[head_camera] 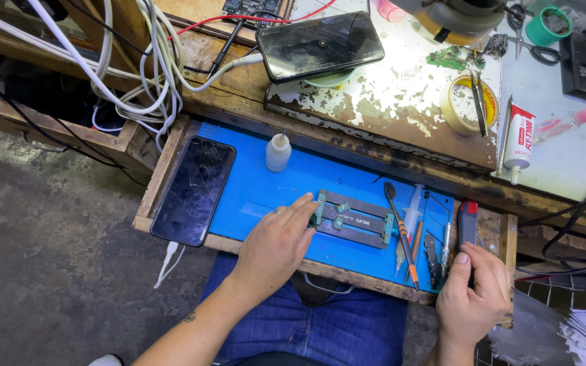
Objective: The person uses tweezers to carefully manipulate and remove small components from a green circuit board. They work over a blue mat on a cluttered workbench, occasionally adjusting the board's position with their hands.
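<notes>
Steadying the metal board holder (351, 220) on the blue mat (252, 196), my left hand (276, 244) rests loosely spread, fingers (304, 203) touching its left clamp. My right hand (473, 298) curls over the tools (435, 247) at the mat's right end; whether it grips one I cannot tell. Work looks barely begun: small boards sit clamped, tools untouched.

Bare blue mat (300, 179) is lying open at twelve o'clock of the metal clamp fixture (353, 221). At three o'clock, hand tools (415, 237) are crowding the passage. A white bottle (279, 152) is standing at ten o'clock, a cracked phone (193, 190) blocking nine o'clock.
</notes>
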